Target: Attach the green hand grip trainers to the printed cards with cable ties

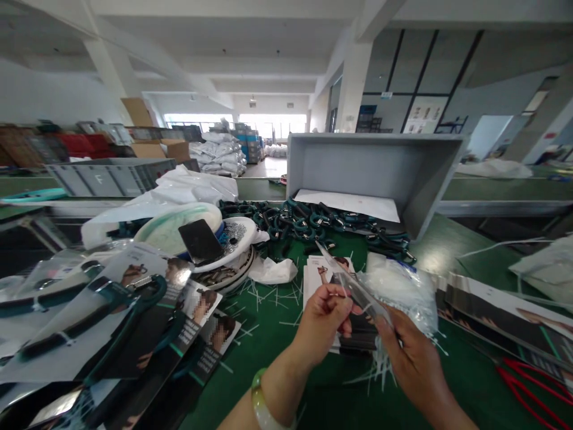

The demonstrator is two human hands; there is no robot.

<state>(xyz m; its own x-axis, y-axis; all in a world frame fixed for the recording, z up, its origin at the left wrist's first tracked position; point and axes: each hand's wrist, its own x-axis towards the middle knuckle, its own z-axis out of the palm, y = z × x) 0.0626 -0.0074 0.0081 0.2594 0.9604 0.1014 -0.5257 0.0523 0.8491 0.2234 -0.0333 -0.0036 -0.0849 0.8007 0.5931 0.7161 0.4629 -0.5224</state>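
Observation:
In front of me, my right hand (409,352) is closed on a printed card (353,286), which is tilted nearly edge-on. My left hand (320,322), with a bangle on its wrist, is beside the card's face. Its fingers pinch a thin white cable tie (344,291), partly hidden by the fingers. Beneath both hands lies a stack of printed cards (314,280). Loose white cable ties (380,364) are scattered below my right hand. At the left, several cards carry dark green tools (129,298) with black handles, fastened with ties.
A grey bin (358,161) lies on its side, with dark green tools (304,221) piled before it. A phone (200,240) rests on round tubs at the left. Red-handled scissors (528,382) and more cards (505,310) lie right. A plastic bag (403,286) sits behind my right hand.

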